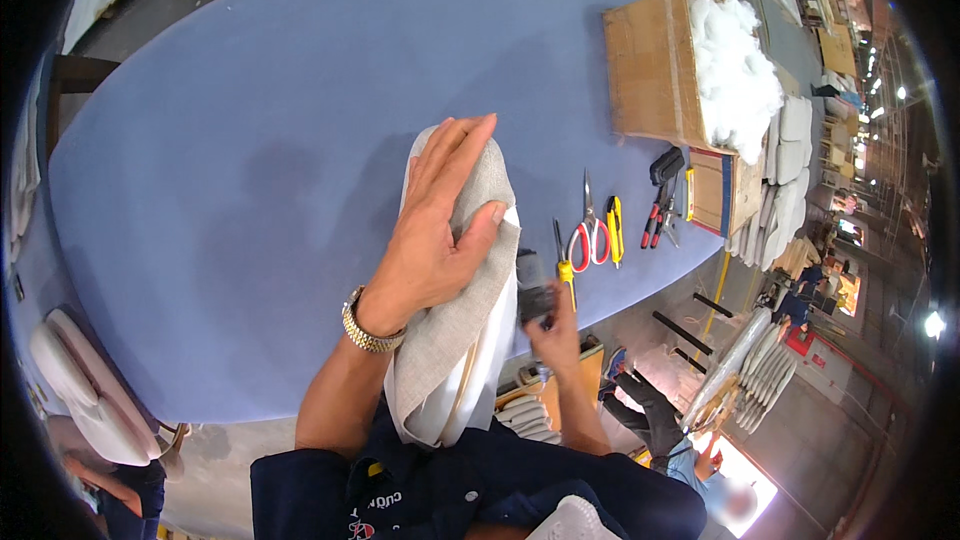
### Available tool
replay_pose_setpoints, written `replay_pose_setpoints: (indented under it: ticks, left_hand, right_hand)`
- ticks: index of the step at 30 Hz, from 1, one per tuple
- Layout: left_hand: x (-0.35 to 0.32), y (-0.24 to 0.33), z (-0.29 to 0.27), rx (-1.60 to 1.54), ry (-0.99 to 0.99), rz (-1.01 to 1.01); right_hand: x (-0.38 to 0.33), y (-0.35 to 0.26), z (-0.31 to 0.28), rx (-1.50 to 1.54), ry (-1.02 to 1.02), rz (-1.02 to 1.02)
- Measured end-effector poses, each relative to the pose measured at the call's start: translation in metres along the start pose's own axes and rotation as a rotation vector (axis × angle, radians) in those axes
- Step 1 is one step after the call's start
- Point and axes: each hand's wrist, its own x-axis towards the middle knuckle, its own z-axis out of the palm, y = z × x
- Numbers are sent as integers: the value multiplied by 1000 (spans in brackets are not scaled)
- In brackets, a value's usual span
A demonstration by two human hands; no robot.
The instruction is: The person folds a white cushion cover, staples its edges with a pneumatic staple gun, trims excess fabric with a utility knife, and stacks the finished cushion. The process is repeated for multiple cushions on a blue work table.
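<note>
A long padded seat panel (pixel 450 370) in light grey fabric stands tilted between my body and the blue table, with white material and a thin brown edge along its right side. My left hand (pixel 425 250), with a metal watch at the wrist, lies flat on the upper part of the fabric. Its fingers are stretched out, and the thumb rests near the fabric's edge. To the right of the panel, my right hand (pixel 557 332) is closed around a black hand tool (pixel 536 300), too blurred to name exactly.
On the blue table (pixel 250 90) lie a yellow-handled screwdriver (pixel 566 275), red-and-white scissors (pixel 590 235), a yellow cutter (pixel 615 230) and red-handled pliers (pixel 655 220). A cardboard box (pixel 655 65) holds white stuffing (pixel 735 70). Padded cushions (pixel 85 390) stand at left; a person (pixel 680 450) is at lower right.
</note>
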Motion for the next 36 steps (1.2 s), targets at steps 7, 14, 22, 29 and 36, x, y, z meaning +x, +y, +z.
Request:
replay_pose_setpoints:
  ticks: [7, 14, 22, 29, 36]
  left_hand:
    - [0, 3, 6, 26, -10, -23]
    - [3, -3, 7, -19, 9, -16]
    - [4, -6, 6, -20, 2, -26]
    - [5, -12, 4, -46, -32, -19]
    - [13, -25, -12, -32, -140, 60]
  right_hand:
    - [41, -152, -51, -33, -19, -294]
    - [77, -249, -40, -578, -342, -624]
    - [86, -270, -37, -677, -485, -588]
    - [96, -297, -35, -758, -634, -547]
    - [114, -298, -32, -746, -693, -502]
